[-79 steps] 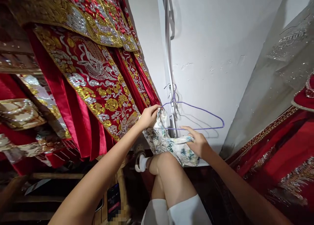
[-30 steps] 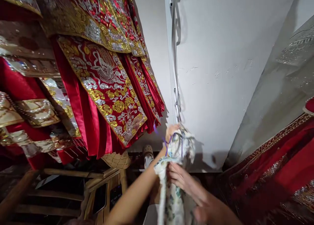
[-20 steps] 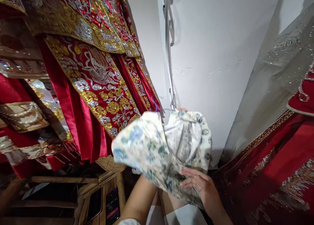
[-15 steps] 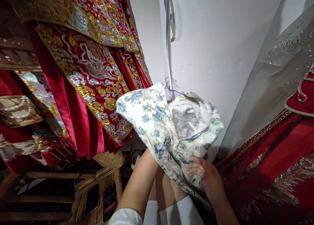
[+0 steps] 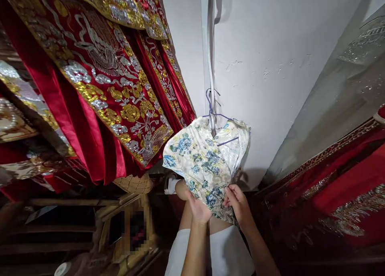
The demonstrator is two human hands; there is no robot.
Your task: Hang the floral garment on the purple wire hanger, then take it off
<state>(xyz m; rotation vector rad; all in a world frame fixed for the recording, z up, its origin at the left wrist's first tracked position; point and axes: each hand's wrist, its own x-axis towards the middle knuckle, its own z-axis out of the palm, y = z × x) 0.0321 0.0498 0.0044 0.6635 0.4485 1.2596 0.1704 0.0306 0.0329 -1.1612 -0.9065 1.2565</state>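
Observation:
A white blouse with blue and green flowers (image 5: 198, 159) hangs from a thin purple hanger (image 5: 225, 116), its neckline open towards the right. My right hand (image 5: 237, 203) pinches the front edge of the blouse low down, between thumb and bent fingers. At the lower hem is my left hand (image 5: 199, 211), palm turned up and thumb stretched out along the fabric. Its other fingers go beneath the cloth and are mostly hidden. The hanger's hook meets a white upright strip (image 5: 211, 59) on the wall.
Left hangs a red garment with gold and silver embroidery (image 5: 129, 107). Right is another red beaded garment (image 5: 345, 175), below a sheer grey veil-like cloth (image 5: 339, 91). A wooden frame (image 5: 120, 203) with a blurred-out phone stands lower left, near a woven straw item (image 5: 135, 183).
The blouse has settled flatter on its hanger, whose purple bars now show. My left hand has come out from inside the blouse to its hem. My right hand now pinches the edge.

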